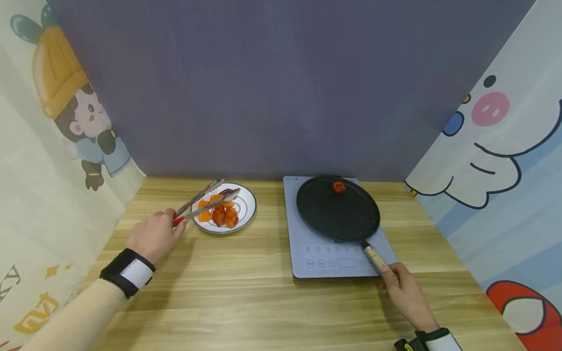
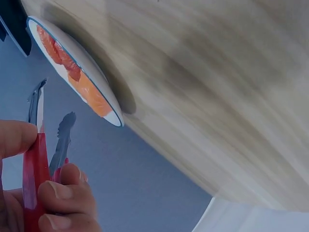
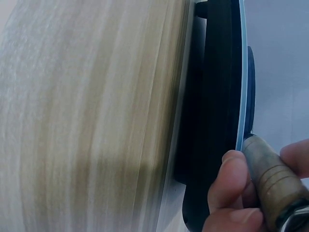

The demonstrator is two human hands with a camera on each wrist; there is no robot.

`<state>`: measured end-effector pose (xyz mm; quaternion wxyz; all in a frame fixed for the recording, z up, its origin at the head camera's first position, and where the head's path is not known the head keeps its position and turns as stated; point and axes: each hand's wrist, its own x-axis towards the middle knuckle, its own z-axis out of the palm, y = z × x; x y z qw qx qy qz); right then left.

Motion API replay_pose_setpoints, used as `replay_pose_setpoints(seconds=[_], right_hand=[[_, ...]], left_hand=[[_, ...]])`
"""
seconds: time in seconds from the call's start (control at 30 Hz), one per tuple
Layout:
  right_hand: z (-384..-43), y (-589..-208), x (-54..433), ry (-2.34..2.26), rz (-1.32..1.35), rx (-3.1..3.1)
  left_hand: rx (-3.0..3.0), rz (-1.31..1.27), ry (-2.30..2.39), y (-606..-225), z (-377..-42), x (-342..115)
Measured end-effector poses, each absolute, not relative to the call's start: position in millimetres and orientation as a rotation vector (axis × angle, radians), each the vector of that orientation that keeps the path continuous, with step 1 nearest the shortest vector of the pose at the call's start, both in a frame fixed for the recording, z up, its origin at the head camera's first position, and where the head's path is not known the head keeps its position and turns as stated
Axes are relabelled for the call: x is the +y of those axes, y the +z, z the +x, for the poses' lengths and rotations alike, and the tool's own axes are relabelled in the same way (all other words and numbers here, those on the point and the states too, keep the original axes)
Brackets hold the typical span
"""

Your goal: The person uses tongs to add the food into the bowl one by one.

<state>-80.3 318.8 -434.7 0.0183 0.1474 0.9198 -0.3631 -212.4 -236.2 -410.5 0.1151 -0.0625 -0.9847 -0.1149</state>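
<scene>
My left hand (image 1: 157, 234) grips red-handled metal tongs (image 1: 206, 207), whose arms are spread apart over a white plate (image 1: 248, 214) with a dark rim. On the plate lie orange pieces (image 1: 204, 216), browned reddish pieces (image 1: 218, 215) and a dark item partly hidden by the tongs. In the left wrist view the tongs' red handle (image 2: 35, 179) sits between thumb and fingers. My right hand (image 1: 406, 294) holds the wooden handle (image 1: 374, 257) of a flat black pan (image 1: 338, 214). One small reddish piece (image 1: 338, 187) lies near the pan's far edge.
Under the pan is a flat grey induction cooker (image 1: 303, 258) with touch controls at its front. The wooden table (image 1: 246, 302) meets a dark grey back panel (image 1: 281, 87). Cartoon-printed sheets (image 1: 505, 161) flank it left and right.
</scene>
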Motion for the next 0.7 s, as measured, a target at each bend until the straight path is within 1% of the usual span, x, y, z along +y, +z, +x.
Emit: replay_pose_setpoints(seconds=[0.3, 0.7], right_hand=[[-79, -436, 318, -1.129, 0.466, 2.867], [-80, -437, 319, -1.132, 0.474, 2.855]], left_hand=[[-2.945, -0.196, -0.289, -409, -225, -236], [-2.936, -0.209, -0.29, -408, -233, -235]])
